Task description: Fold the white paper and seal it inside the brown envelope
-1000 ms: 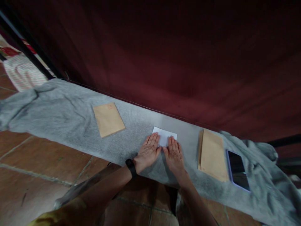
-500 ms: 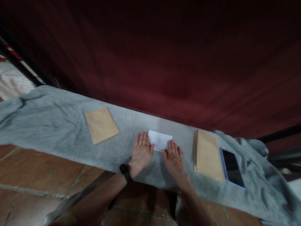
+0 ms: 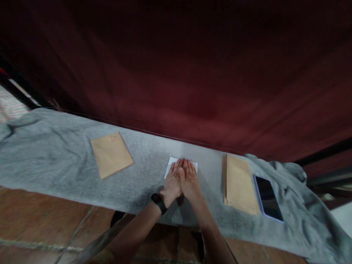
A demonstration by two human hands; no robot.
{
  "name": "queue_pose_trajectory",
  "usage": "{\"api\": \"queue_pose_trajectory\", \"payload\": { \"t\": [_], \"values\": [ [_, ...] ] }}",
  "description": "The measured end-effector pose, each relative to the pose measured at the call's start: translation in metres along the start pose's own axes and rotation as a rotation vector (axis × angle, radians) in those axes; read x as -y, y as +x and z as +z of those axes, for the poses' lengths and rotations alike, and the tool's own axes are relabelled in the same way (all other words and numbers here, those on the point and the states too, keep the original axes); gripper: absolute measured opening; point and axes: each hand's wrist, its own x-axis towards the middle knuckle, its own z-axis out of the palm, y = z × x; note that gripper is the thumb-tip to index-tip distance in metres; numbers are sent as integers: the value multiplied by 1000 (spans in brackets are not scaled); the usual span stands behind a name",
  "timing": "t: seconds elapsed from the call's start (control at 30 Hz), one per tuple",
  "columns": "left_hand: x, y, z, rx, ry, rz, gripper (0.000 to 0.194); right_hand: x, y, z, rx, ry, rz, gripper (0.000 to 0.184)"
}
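On grey cloth-covered tabletop (image 3: 150, 165), left grip (image 3: 173, 184) and right grip (image 3: 190, 184) lie flat, uncurled, grasping nothing, over white rectangular paper (image 3: 169, 167), tan paper envelope (image 3: 112, 156) leftward.

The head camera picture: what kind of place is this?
Maybe a room at home, though I can't be sure: there's a tiled floor, a dark red curtain-like backdrop and a grey cloth.

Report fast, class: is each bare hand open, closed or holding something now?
Bare left hand: open, flat on the white rectangular paper, gripping nothing.
Bare right hand: open, flat on it, overlapping the left.
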Motion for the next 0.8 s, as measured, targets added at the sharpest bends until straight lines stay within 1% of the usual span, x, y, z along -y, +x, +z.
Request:
{"api": "queue_pose_trajectory", "payload": {
  "t": [0.1,0.23,0.37,0.47,0.6,0.8],
  "values": [
    [3,1,3,-9,3,-17,67,-1,2,5,31,-7,25,64],
    [4,3,-3,27,45,-69,65,-8,1,8,43,-29,33,61],
    [9,4,-17,55,89,-150,56,-17,-3,11,-35,-116,22,60],
    [13,1,-23,39,91,-177,55,-25,-8,13,-107,-187,-25,59],
    [17,-3,-24,2,81,-190,57,-33,-14,14,-166,-243,-69,59],
    [17,-6,-24,-16,89,-241,60,-42,-19,10,-205,-268,-67,61]
  ]
}}
